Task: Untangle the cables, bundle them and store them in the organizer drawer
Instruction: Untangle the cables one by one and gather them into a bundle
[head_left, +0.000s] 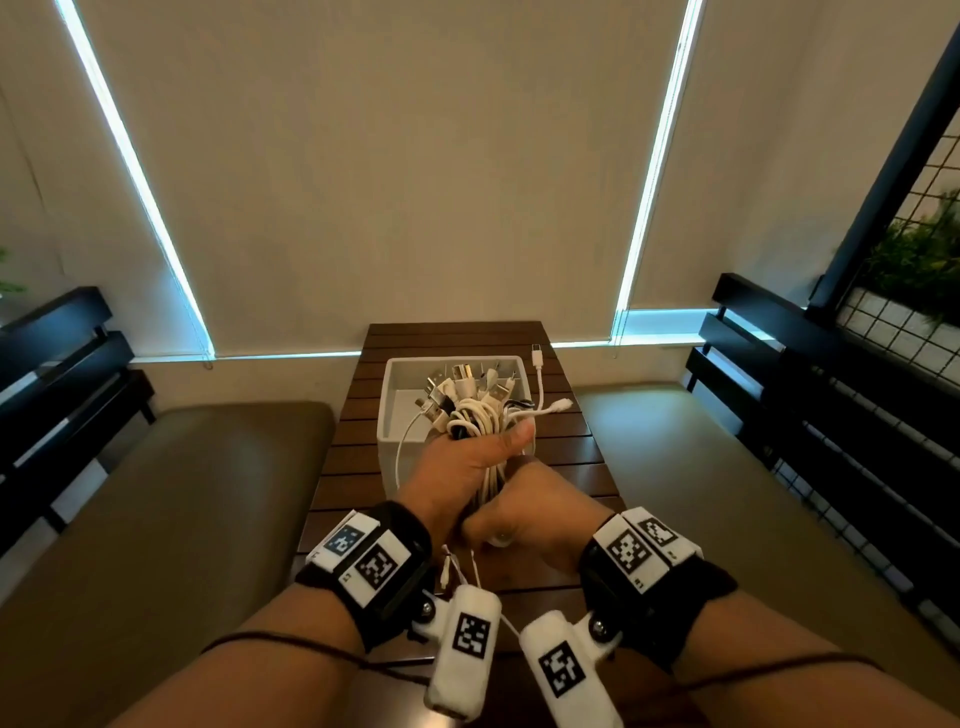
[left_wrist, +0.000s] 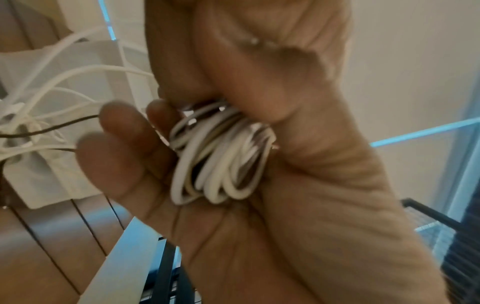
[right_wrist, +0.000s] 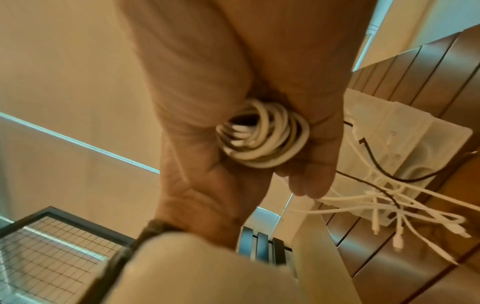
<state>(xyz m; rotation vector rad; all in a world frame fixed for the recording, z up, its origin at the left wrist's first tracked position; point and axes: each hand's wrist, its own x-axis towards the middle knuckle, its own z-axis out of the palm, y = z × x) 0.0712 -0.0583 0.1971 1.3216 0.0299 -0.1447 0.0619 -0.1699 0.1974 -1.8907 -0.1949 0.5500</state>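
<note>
A bundle of white cables with a few dark ones (head_left: 480, 415) is held above the near edge of the white organizer drawer (head_left: 397, 410) on the wooden slat table (head_left: 587, 457). My left hand (head_left: 457, 467) grips the upper part, thumb across it, and several plugs stick up over the drawer. My right hand (head_left: 530, 514) grips the lower part just below. In the left wrist view the looped cables (left_wrist: 221, 164) lie in my left hand (left_wrist: 161, 174). The right wrist view shows the coil (right_wrist: 262, 139) in my right hand (right_wrist: 207, 174), with loose ends (right_wrist: 389, 205) hanging beside the drawer (right_wrist: 415, 131).
One white cable (head_left: 540, 374) trails over the drawer's right rim onto the table. Olive cushioned benches (head_left: 156, 493) with black slatted backs flank the narrow table. A black wire grid panel (head_left: 909, 312) stands at the right. Blinds cover the wall behind.
</note>
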